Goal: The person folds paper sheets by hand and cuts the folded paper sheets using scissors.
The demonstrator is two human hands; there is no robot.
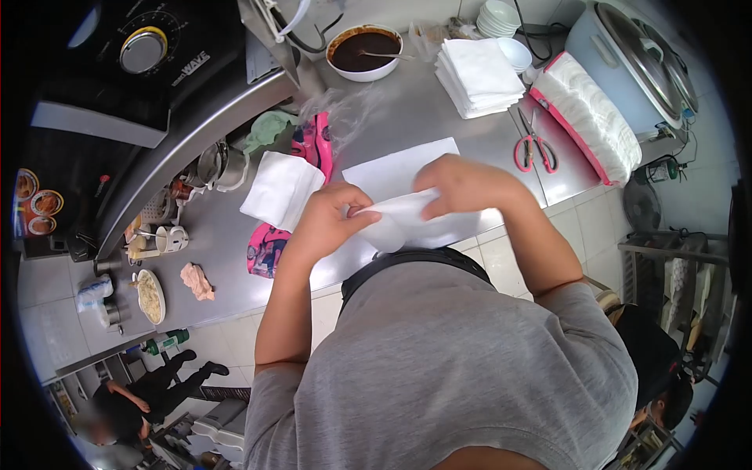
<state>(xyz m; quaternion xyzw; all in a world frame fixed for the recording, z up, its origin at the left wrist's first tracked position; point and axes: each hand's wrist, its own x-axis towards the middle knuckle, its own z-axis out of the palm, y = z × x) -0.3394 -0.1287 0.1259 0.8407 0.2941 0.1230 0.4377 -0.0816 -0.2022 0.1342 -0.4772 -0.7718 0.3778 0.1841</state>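
Observation:
A thin white sheet (395, 222), paper or cloth, hangs in front of my body at the counter's near edge. My left hand (333, 222) pinches its left end between thumb and fingers. Slightly blurred, my right hand (468, 188) grips the sheet's right part with bent fingers. Beneath and behind it, another white sheet (395, 166) lies flat on the steel counter. Beside my left hand is a folded white stack (282, 189), partly over a pink patterned packet (268, 249).
Farther back stand a bowl of dark sauce (366, 53) and a white stack (479, 74). Red-handled scissors (536, 149) and a pink-edged pack (587, 117) lie right. A microwave (117, 70) sits on the upper-left shelf. Other people (149, 399) are nearby.

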